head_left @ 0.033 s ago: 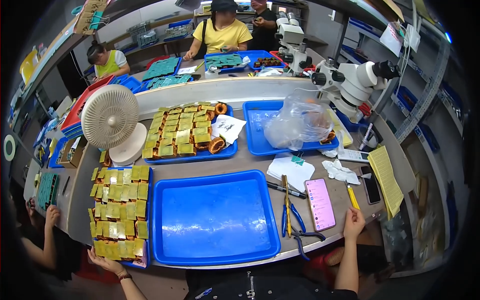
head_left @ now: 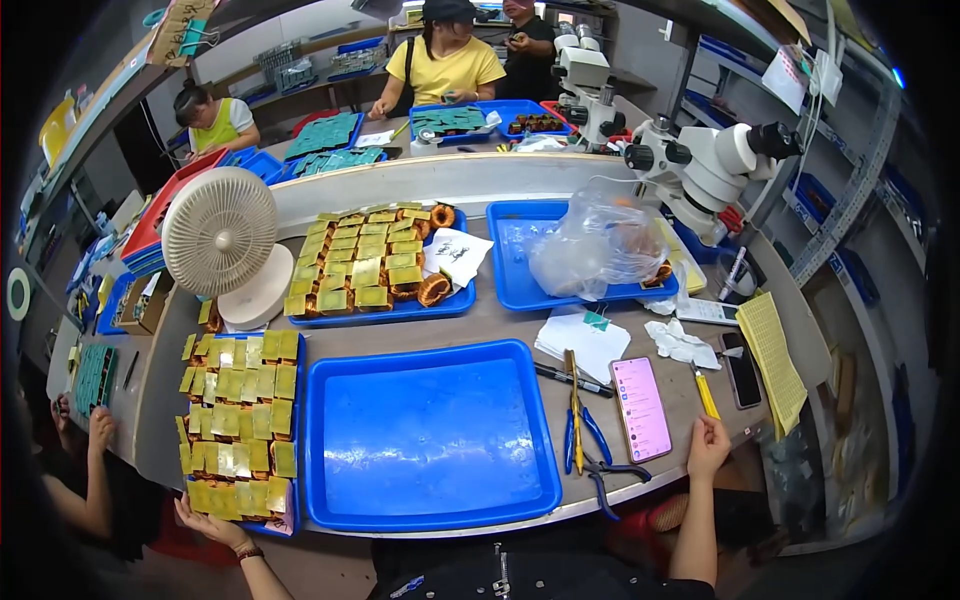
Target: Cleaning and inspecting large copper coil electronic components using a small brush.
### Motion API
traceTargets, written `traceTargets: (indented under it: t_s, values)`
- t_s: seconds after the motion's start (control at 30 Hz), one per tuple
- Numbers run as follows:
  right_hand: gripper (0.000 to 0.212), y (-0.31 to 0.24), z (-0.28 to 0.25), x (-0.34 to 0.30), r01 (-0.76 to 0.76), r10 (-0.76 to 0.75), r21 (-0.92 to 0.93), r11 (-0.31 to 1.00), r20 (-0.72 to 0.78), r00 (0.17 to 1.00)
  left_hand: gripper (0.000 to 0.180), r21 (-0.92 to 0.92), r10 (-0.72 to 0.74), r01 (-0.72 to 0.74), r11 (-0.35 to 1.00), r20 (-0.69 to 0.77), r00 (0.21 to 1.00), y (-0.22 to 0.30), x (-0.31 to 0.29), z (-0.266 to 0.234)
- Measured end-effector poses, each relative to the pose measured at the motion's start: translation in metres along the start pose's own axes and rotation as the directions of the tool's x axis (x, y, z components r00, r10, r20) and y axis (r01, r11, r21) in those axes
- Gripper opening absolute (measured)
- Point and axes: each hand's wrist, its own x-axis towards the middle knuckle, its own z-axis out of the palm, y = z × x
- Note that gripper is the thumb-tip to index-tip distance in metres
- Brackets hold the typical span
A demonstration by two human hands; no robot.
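Observation:
My left hand is at the near left corner of a blue tray filled with rows of copper-wound coils topped with yellow plates. Its fingers curl against the tray's edge, partly hidden under the corner. On the right, my right hand is closed at the table's front edge, its fingertips on the lower end of a slim yellow-handled tool. Between my hands lies a bare blue tray. Beside it are yellow tweezers, blue-handled pliers and dark-handled cutters.
A lit phone and a dark phone lie near my right hand. Farther back stand a fan, another coil tray, a tray with a plastic bag and a microscope. Several people work around the benches.

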Motion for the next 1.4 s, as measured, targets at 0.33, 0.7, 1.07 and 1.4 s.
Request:
traceTargets:
  t_s: [0.33,0.7,1.07,1.4]
  values:
    - [0.009,0.001,-0.001,-0.001,0.004,-0.004,-0.011,1.0,0.012,1.0,0.053,-0.036,0.01,-0.01,0.999,0.01,1.0,0.002,-0.001,-0.001]
    - [0.009,0.005,-0.003,-0.001,0.008,-0.008,-0.005,1.0,0.02,1.0,0.051,-0.058,-0.021,0.021,0.998,0.002,1.0,0.003,-0.002,0.001]
    - [0.009,0.008,0.001,0.001,0.046,-0.046,0.059,0.997,0.007,0.999,0.052,-0.044,0.003,-0.003,0.999,-0.008,1.0,-0.002,-0.001,0.001]
    - [0.082,-0.277,0.019,-0.011,-0.555,-0.443,0.827,-0.087,0.467,0.766,0.046,0.051,0.005,-0.003,0.999,-0.052,0.999,-0.027,0.007,-0.019]
